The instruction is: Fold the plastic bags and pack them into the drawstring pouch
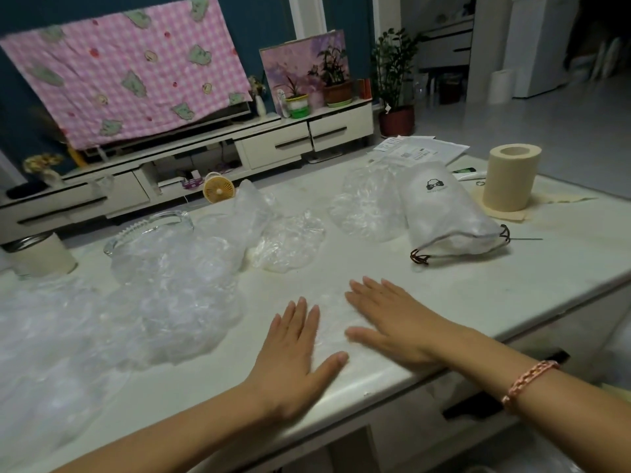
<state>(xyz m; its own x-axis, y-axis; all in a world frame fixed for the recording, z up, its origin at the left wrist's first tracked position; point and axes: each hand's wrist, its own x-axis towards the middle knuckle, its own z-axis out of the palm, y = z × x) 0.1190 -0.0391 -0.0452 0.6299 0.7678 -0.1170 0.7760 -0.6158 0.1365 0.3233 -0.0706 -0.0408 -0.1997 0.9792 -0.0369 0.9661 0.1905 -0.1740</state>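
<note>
A dim living room holds a pale table [512, 302]. Left of the hands, a broad heap of crumpled clear plastic bags [164, 302] spreads over the top, and more lie beyond the fingertips. Out past the right hand, the white drawstring pouch [444, 213] lies on its side and bulges, with its corded mouth toward the near edge. Between and under the hands lies one flattened bag [333, 315], faint against the surface. The left hand [293, 349] and the right hand [392, 322] press it with straight fingers, gripping nothing. The film looks weightless, limp and slippery, and is likely to spring back open, so a pinch on a creased edge or corner should hold it best.
</note>
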